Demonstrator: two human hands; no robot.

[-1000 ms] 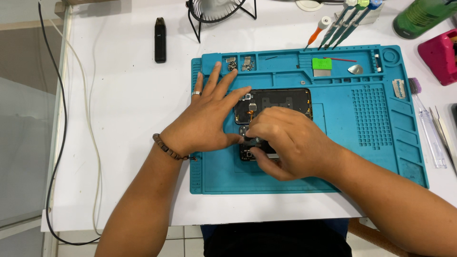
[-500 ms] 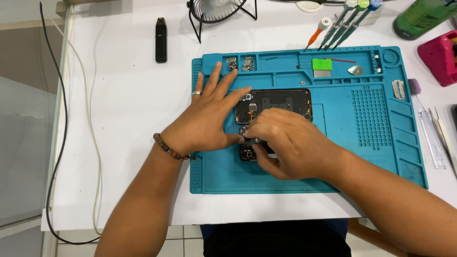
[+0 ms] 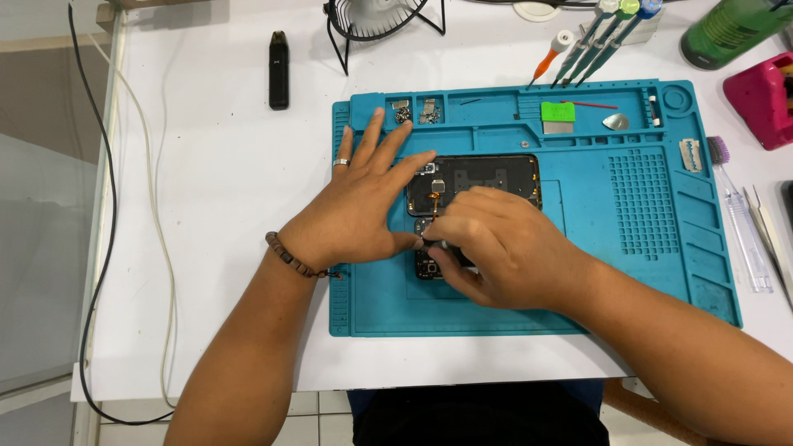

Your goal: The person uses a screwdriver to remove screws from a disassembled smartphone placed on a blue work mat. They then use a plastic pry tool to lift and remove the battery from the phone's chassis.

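An opened black phone (image 3: pixel 487 175) lies on a teal repair mat (image 3: pixel 628 248), its insides showing, with a thin orange flex cable near its left end. A second dark phone part (image 3: pixel 427 264) lies just below it, mostly under my hands. My left hand (image 3: pixel 355 206), with a ring and a bead bracelet, rests flat on the mat, fingers spread, its thumb pressing that dark part. My right hand (image 3: pixel 504 248) is curled over the same part, fingertips pinched on it beside the left thumb. What sits between the fingertips is hidden.
Small screws and parts sit in the mat's top trays (image 3: pixel 415 110). A green pry card (image 3: pixel 557 112) and a pick (image 3: pixel 615 122) lie at upper right. Screwdrivers (image 3: pixel 595 37), a small fan (image 3: pixel 380 21), a black stick device (image 3: pixel 279 59), a green bottle (image 3: pixel 731 29) and a pink box (image 3: pixel 764 95) ring the mat.
Almost nothing has moved. Both hands stay over the phone parts, with only slight shifts of the right fingertips.
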